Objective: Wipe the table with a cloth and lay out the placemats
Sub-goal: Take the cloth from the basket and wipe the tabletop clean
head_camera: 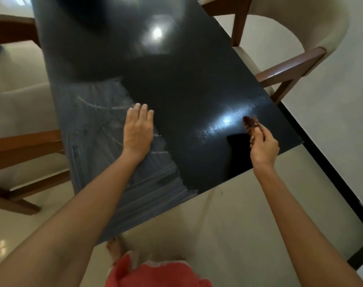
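Head view: left hand (137,129) flat on table (197,83), right hand (263,146) grip pinching brown cloth (251,123).

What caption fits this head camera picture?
Left hand flat on the dark table; right hand holds a brown cloth.

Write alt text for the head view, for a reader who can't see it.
Seen from above, a person's left hand rests flat on a dark glossy table while the right hand holds a small bunched brown cloth just above it. Pale streaks mark the table's left side; cream chairs stand around.
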The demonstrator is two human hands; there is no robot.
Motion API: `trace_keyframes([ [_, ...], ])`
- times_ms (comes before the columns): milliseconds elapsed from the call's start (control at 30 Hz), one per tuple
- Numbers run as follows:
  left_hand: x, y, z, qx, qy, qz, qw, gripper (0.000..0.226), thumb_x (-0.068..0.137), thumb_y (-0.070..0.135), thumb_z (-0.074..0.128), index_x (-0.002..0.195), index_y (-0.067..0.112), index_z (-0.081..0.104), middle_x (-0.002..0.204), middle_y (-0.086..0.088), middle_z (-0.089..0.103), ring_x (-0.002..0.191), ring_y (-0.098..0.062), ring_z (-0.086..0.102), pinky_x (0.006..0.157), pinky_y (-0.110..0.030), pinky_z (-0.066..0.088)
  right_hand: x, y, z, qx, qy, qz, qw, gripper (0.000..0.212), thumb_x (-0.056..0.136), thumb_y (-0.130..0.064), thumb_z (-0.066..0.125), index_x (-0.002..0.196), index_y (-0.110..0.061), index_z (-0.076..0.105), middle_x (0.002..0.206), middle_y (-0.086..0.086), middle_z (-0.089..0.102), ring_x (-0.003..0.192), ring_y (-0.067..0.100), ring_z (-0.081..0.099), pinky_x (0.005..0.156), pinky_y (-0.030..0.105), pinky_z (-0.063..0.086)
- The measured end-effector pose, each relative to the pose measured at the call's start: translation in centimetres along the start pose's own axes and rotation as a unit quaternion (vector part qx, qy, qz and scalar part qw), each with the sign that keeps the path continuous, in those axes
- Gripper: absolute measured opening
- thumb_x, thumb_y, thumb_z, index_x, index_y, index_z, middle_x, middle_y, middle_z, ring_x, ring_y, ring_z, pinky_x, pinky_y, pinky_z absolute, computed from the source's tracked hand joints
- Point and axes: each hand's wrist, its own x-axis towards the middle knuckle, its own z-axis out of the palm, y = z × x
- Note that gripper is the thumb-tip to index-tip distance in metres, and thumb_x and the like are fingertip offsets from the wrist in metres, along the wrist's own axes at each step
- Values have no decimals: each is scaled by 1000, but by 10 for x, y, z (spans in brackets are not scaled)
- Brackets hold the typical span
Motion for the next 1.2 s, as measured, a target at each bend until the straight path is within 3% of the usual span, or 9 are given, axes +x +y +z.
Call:
trace_keyframes([
  [200,0,-38,-17,-36,2,-33,999,34,89,3,55,123,4,55,130,-18,55,126,-36,49,108,-48,38,-32,-93,79,76,-56,1,995,33,101,-27,46,128,-16,62,106,-4,64,102,13,61,93,26,48],
  [300,-11,-83,-24,-58,-3,-82,995,32,92,8,51,123,3,54,132,-20,53,129,-36,45,110,-49,35,-54,-139,139,72,-85,-55,992,31,101,-24,46,125,-17,64,102,-4,66,89,5,59,81,13,46],
  [433,-29,-134,-25,-74,34,-129,988,25,93,11,51,116,5,59,121,-15,58,120,-33,50,105,-48,37,-75,-191,232,55,-82,-134,986,33,99,-26,45,124,-19,65,92,1,69,86,17,63,86,38,50],
  [533,-40,-151,-24,-82,55,-133,986,20,91,13,53,108,9,62,108,-11,60,103,-30,53,92,-43,41,-86,-213,292,-38,-116,-200,972,39,100,-33,39,133,-22,55,125,7,64,120,34,54,99,55,42],
  [633,-50,-152,-24,-103,58,-118,986,16,91,15,55,104,11,64,103,-8,61,96,-28,55,84,-40,41,-98,-213,331,-222,-219,-226,923,44,103,-41,32,141,-24,47,151,0,41,144,37,22,110,69,16],
  [700,-53,-150,-23,-112,59,-98,987,15,92,16,56,103,12,64,102,-7,61,95,-26,53,83,-39,41,-99,-204,339,-323,-216,-283,877,52,101,-50,28,138,-20,50,151,0,41,144,41,19,109,65,17],
  [800,-54,-149,-23,-122,59,-69,988,15,93,18,56,104,12,64,102,-7,60,94,-26,54,82,-39,42,-84,-195,336,-336,-183,-369,847,66,96,-57,15,142,-21,47,149,4,44,142,37,27,112,55,20],
  [933,-54,-150,-24,-145,42,-70,986,16,95,19,53,105,12,63,102,-7,60,92,-24,54,80,-37,44,-64,-185,344,-384,-249,-406,791,62,97,-56,9,152,-30,23,162,-4,14,149,30,0,117,57,-1],
  [1200,-50,-153,-33,-183,20,-100,978,20,90,7,42,93,10,62,84,-6,55,76,-22,48,67,-34,41,-85,-192,362,-341,-194,-365,844,62,97,-53,17,144,-22,43,154,9,34,146,40,13,116,61,10],
])
